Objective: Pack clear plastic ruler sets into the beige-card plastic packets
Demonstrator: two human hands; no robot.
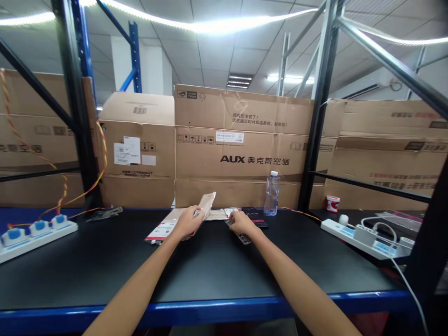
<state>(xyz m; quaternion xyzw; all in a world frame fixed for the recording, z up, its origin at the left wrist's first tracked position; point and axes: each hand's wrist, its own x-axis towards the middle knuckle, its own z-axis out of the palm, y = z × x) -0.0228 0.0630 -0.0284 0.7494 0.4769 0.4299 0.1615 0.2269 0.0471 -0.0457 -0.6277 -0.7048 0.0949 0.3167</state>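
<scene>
1. The left hand (189,221) and the right hand (242,223) are apart, both near the far edge of the black counter with a blue front edge (210,275).
2. The left hand clamps a tan kraft-paper packet (207,204), whose end tilts up above the counter.
3. The right hand rests on a clear plastic sleeve (242,239); whether it grips the sleeve, I cannot tell.
4. A flat black box (255,218) lies just beside the right hand, toward the far edge.
5. A white pouch with red print (161,232) lies on the counter beneath the left hand, touching the kraft packet.
6. A clear plastic water bottle with a white cap (271,195) stands upright near the far edge, just right of the black box.
7. A white power strip with blue switches (38,234) lies at the left edge, and a white power strip with plugged-in cables (364,238) sits near the right edge.
8. A small red-and-white tub (332,203) stands at the far right edge.
9. Brown cardboard AUX air-conditioner cartons (231,140) stand beyond the far edge.
</scene>
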